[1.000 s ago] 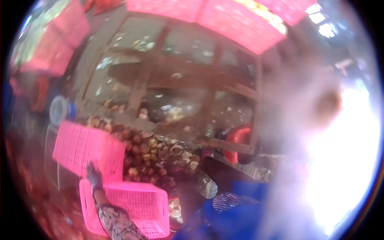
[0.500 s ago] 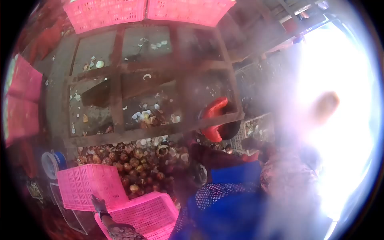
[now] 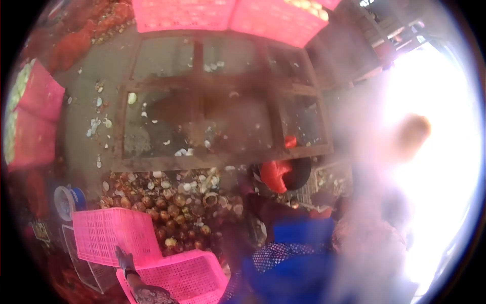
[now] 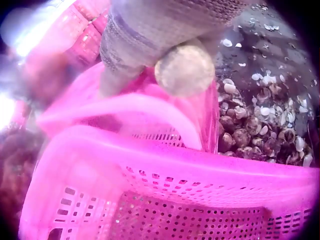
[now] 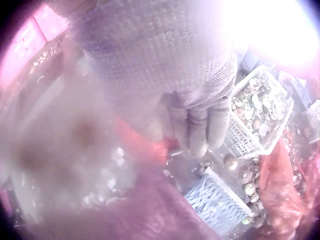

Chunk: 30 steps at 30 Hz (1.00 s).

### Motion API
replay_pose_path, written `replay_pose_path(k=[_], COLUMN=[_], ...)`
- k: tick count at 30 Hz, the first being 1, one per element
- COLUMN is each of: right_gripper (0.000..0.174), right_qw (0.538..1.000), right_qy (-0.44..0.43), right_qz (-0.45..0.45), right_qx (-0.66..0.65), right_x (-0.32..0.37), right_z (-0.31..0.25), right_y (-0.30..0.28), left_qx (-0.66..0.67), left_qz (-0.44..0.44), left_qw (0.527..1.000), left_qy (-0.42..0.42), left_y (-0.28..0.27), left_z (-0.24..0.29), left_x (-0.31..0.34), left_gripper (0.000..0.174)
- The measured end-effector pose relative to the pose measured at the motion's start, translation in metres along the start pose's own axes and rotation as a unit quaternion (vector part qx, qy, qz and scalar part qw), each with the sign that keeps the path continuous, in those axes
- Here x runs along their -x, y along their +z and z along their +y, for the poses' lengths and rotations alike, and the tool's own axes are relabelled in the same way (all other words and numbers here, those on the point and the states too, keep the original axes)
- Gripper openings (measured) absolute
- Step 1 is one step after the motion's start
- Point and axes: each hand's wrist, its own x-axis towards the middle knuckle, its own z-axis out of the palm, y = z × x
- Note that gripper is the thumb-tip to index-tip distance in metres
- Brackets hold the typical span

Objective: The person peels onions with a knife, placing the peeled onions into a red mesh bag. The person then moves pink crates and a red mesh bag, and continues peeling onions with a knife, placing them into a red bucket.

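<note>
My left hand (image 3: 125,257), in a grey knitted glove, grips the rim of a pink perforated crate (image 3: 104,228) standing tilted beside the onions. In the left wrist view the gloved fingers (image 4: 117,60) hook over that rim, and a blurred, pale round shape overlaps the hand. A second pink crate (image 3: 187,276), its inside showing, lies right below the first. My right hand (image 5: 170,65), gloved too, hangs with relaxed fingers in the right wrist view, above a blue-white basket (image 5: 217,202). A red thing (image 5: 145,145) shows behind its fingers. Glare hides this hand in the head view.
Brown onions (image 3: 172,213) and loose peels lie heaped before a wooden frame (image 3: 217,163). Filled pink crates (image 3: 182,15) stand beyond it, others (image 3: 33,137) at left. A red bag (image 3: 275,176) drapes a black tub. A white basket (image 5: 237,135) holds peels.
The head view has swung about, shifting the frame and crates across it. My left hand keeps its grip on the upper pink crate throughout.
</note>
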Motion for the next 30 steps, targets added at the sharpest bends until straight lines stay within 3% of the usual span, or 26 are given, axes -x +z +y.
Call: replay_pose_path(k=[5,7,8,10,11,12,17,18,19,21,24,26,28,30], right_gripper=[0.022,0.022,0.022,0.021,0.021,0.021,0.021,0.021,0.021,0.022,0.022,0.021,0.013,0.013], right_qw=[0.999,0.998,0.997,0.991,0.985,0.975,0.852,0.885,0.945,0.986,0.980,0.956,0.960,0.953], right_qy=[-0.023,-0.046,-0.054,-0.097,-0.120,-0.159,-0.420,-0.372,-0.250,-0.038,0.054,0.120,0.089,0.110], right_qz=[-0.012,-0.022,-0.033,-0.060,-0.071,-0.082,-0.024,-0.069,-0.124,-0.161,-0.170,-0.146,-0.156,-0.147], right_qx=[0.018,0.032,0.041,0.076,0.102,0.131,0.310,0.271,0.168,-0.009,-0.084,-0.226,-0.214,-0.239], right_x=[-0.021,-0.027,-0.034,-0.049,-0.059,-0.064,-0.072,-0.059,-0.050,-0.032,-0.014,-0.010,-0.008,-0.002], right_z=[-0.010,-0.009,-0.010,-0.001,0.004,0.021,0.087,0.079,0.058,0.029,-0.005,-0.011,-0.018,-0.030], right_y=[0.006,0.020,0.028,0.065,0.078,0.104,0.162,0.169,0.161,0.141,0.124,0.123,0.120,0.115], left_qx=[-0.033,-0.136,-0.189,-0.189,-0.171,-0.153,-0.171,-0.149,-0.141,-0.125,-0.121,-0.126,-0.139,-0.139], left_qz=[-0.023,-0.058,-0.077,-0.029,-0.044,-0.057,-0.004,-0.031,-0.022,-0.003,0.004,0.012,0.013,0.021], left_qw=[0.998,0.989,0.979,0.981,0.983,0.983,0.983,0.983,0.985,0.990,0.990,0.990,0.988,0.989], left_qy=[-0.046,-0.025,-0.026,-0.029,-0.055,-0.078,-0.072,-0.106,-0.095,-0.068,-0.067,-0.058,-0.060,-0.053], left_y=[-0.006,-0.006,-0.005,0.027,0.010,-0.014,-0.015,-0.033,-0.034,-0.020,-0.015,-0.012,-0.010,-0.011], left_z=[0.022,0.037,0.033,-0.011,0.013,0.073,0.088,0.119,0.111,0.094,0.090,0.083,0.087,0.087], left_x=[0.011,0.003,0.010,-0.011,0.011,0.033,0.053,0.062,0.062,0.053,0.051,0.051,0.050,0.052], left_gripper=[0.088,0.089,0.090,0.090,0.091,0.091,0.093,0.092,0.093,0.094,0.094,0.093,0.092,0.090])
